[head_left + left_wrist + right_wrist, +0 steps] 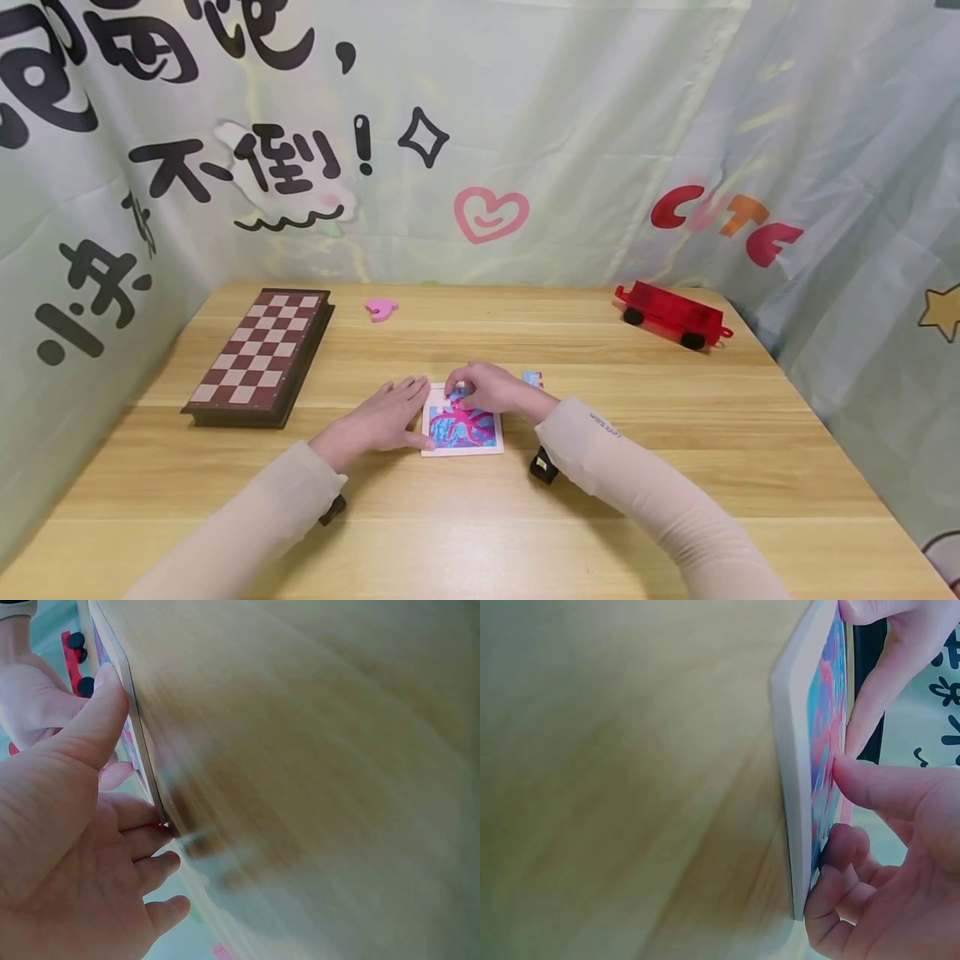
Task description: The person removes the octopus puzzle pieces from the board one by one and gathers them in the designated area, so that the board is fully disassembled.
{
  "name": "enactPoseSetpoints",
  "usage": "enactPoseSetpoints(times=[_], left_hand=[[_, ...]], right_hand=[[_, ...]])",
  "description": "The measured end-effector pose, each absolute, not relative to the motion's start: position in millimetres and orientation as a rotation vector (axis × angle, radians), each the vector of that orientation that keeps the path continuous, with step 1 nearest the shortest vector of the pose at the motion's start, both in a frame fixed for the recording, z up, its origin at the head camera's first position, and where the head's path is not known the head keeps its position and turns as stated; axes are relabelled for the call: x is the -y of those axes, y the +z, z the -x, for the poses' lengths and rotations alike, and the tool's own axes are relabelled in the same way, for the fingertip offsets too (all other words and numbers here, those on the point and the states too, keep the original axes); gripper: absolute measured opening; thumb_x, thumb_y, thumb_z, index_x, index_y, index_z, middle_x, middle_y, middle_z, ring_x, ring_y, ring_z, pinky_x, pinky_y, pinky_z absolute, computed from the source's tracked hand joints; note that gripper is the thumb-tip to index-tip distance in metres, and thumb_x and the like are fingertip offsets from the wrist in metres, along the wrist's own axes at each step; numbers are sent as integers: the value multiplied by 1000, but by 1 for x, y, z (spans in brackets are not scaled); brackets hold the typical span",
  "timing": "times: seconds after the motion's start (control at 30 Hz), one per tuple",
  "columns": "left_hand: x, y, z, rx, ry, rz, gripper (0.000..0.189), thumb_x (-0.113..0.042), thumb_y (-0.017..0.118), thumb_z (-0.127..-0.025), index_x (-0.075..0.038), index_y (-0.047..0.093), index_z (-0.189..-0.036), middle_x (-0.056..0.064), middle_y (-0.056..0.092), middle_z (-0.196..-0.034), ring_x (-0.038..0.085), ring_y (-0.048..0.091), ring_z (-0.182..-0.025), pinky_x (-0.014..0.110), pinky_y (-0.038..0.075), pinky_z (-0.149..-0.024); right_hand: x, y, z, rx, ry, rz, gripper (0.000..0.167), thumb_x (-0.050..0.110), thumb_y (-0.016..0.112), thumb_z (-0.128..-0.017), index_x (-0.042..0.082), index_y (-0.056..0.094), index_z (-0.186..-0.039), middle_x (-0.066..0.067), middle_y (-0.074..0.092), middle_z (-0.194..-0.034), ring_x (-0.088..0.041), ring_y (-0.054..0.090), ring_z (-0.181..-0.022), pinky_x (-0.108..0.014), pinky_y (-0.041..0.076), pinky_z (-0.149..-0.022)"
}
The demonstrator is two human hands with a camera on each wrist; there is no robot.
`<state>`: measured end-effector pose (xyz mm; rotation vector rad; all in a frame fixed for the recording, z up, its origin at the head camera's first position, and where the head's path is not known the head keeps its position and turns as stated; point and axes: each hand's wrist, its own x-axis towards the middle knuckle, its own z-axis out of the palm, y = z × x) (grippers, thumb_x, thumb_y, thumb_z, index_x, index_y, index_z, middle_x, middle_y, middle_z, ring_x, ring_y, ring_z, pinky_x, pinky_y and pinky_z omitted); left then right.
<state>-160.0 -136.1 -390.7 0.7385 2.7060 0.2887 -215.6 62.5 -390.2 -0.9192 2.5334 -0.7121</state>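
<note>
A small jigsaw puzzle in a white frame lies on the table, its picture a pink octopus on blue. My left hand rests along the frame's left side with fingers extended; its thumb touches the lower left corner. Over the puzzle's upper part, my right hand has its fingers curled and pinches a blue puzzle piece, partly hidden by the fingers. In the right wrist view, the right thumb touches the picture surface. Another puzzle piece lies just beyond the right wrist.
A folded checkered board lies at the left on the wooden table. A pink shape sits near the back edge, and a red toy wagon stands at the back right. Printed curtains enclose the table.
</note>
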Motion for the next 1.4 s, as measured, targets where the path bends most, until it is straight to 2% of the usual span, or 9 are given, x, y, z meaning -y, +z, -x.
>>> enactPoseSetpoints(times=[0.1, 0.2, 0.37, 0.5, 0.7, 0.9, 1.1, 1.33, 1.4], left_hand=[[136, -390, 160, -2700, 289, -734, 91, -52, 60, -82, 6, 24, -142, 20, 18, -149, 34, 14, -136, 52, 11, -108], [136, -390, 159, -2698, 288, -733, 91, -51, 60, -83, 6, 23, -142, 20, 18, -149, 35, 13, -136, 52, 11, -108], [136, -389, 159, -2699, 291, -730, 90, -50, 61, -83, 7, 24, -141, 21, 18, -148, 35, 14, -136, 52, 11, -107], [136, -389, 160, -2698, 300, -723, 90, -50, 61, -83, 7, 24, -141, 21, 18, -148, 35, 14, -136, 51, 10, -108], [136, -390, 160, -2705, 299, -749, 90, -50, 61, -83, 8, 24, -141, 21, 18, -148, 35, 14, -136, 52, 11, -107], [135, -390, 160, -2703, 296, -742, 90, -51, 61, -82, 7, 24, -141, 21, 18, -148, 35, 14, -136, 51, 11, -108], [134, -389, 160, -2698, 295, -751, 90, -50, 60, -83, 7, 24, -141, 21, 18, -148, 35, 14, -136, 51, 10, -108], [135, -390, 160, -2710, 273, -752, 90, -50, 60, -83, 7, 24, -141, 21, 18, -148, 35, 14, -136, 51, 11, -108], [135, -391, 160, -2711, 269, -752, 90, -50, 60, -83, 7, 24, -141, 21, 18, -148, 35, 14, -136, 51, 11, -108]], right_hand=[[-63, -390, 214, -2543, -722, 896, 19, 4, 67, -83, 15, 65, -97, -6, 48, -90, -19, 48, -82, -30, 42, -69], [-63, -390, 214, -2541, -744, 894, 20, 4, 68, -82, 16, 64, -98, -7, 49, -95, -21, 49, -88, -32, 44, -72], [-65, -393, 217, -2544, -818, 900, 23, 3, 68, -82, 9, 58, -102, -4, 53, -90, -18, 51, -83, -29, 46, -71], [-70, -396, 220, -2529, -928, 840, 14, 3, 65, -85, 7, 61, -98, 0, 56, -85, -15, 53, -81, -27, 47, -73], [-76, -396, 222, -2465, -1062, 747, 12, 3, 60, -88, 12, 64, -96, -1, 57, -79, -15, 52, -72, -26, 45, -64], [-81, -396, 223, -2449, -1108, 700, 2, 4, 61, -88, 4, 62, -89, -2, 56, -77, -14, 50, -72, -24, 44, -65], [-98, -386, 224, -2382, -1245, 619, 5, 6, 59, -89, 2, 63, -90, -5, 56, -78, -16, 50, -70, -30, 47, -64], [-136, -376, 233, -2418, -1311, 570, 10, 7, 58, -90, -1, 63, -93, -5, 55, -74, -19, 50, -67, -31, 44, -57], [-147, -374, 235, -2435, -1319, 553, 12, 6, 57, -90, -3, 63, -94, -5, 55, -74, -20, 49, -67, -36, 45, -61]])
